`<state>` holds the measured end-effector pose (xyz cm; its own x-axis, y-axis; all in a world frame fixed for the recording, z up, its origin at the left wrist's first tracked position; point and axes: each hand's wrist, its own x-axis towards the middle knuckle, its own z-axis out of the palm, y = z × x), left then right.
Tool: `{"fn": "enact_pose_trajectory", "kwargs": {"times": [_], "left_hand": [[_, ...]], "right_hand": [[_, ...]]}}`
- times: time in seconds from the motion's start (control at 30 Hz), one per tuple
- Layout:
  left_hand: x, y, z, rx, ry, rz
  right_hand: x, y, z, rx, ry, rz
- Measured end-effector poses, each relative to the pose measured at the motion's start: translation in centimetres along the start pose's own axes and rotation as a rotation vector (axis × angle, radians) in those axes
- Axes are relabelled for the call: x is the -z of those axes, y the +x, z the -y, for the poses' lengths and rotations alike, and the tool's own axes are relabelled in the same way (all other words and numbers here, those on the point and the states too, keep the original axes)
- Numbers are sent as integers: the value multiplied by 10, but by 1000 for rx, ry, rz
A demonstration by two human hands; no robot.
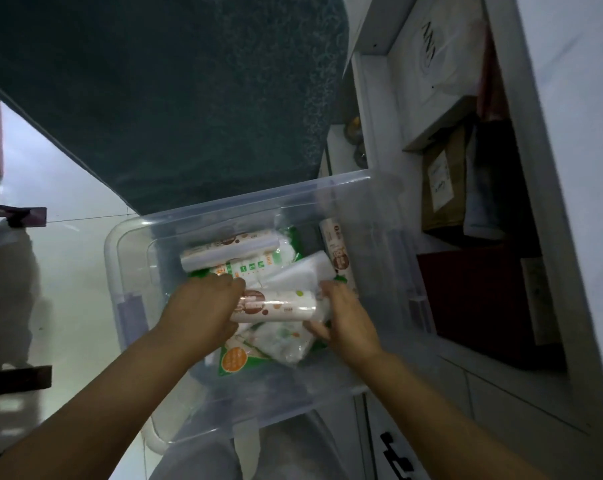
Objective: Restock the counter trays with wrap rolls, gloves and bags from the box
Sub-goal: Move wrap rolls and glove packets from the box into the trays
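Observation:
A clear plastic box (pixel 127 237) sits in front of me, filled with wrap rolls and packets. Both hands are down inside it. My left hand (pixel 203 306) and my right hand (pixel 345 317) grip the two ends of one white wrap roll (pixel 276 304) with a brown and orange label. Behind it lie another wrap roll (pixel 231 252), a folded white bag pack (pixel 300 271) and a third wrap roll (pixel 338 251) standing at the right. Under the held roll are green and orange packets (pixel 237 358).
A dark green textured surface (pixel 172 98) lies beyond the box. To the right a white cabinet (pixel 535 168) holds paper bags, a white carton and a dark red box (pixel 476 299). Pale tiled floor (pixel 68 237) is on the left.

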<state>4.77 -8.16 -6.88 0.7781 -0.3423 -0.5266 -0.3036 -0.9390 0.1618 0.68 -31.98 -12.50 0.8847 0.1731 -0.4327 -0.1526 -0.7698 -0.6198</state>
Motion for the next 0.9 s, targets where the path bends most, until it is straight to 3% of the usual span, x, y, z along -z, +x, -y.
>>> {"fn": "enact_pose_trajectory", "kwargs": {"times": [0.17, 0.23, 0.33, 0.43, 0.57, 0.7, 0.8, 0.9], "left_hand": [[1, 13, 14, 133, 75, -6], [-4, 16, 18, 155, 95, -25], [-11, 21, 22, 166, 105, -34], [-16, 23, 25, 159, 94, -19], [-19, 23, 32, 148, 79, -17], [-18, 21, 39, 148, 90, -20], [-15, 15, 43, 148, 80, -24], [-6, 8, 45, 152, 102, -37]], "right_hand": [[-1, 79, -27, -432, 144, -120], [-6, 116, -34, -507, 123, -136], [-24, 151, -38, -522, -43, -92], [-42, 164, -44, -487, -292, -173], [-51, 171, -50, -444, -375, -199], [-42, 172, -48, -556, -241, -169], [-30, 155, -41, -446, -204, -176], [-11, 128, -27, -295, -6, -282]]}}
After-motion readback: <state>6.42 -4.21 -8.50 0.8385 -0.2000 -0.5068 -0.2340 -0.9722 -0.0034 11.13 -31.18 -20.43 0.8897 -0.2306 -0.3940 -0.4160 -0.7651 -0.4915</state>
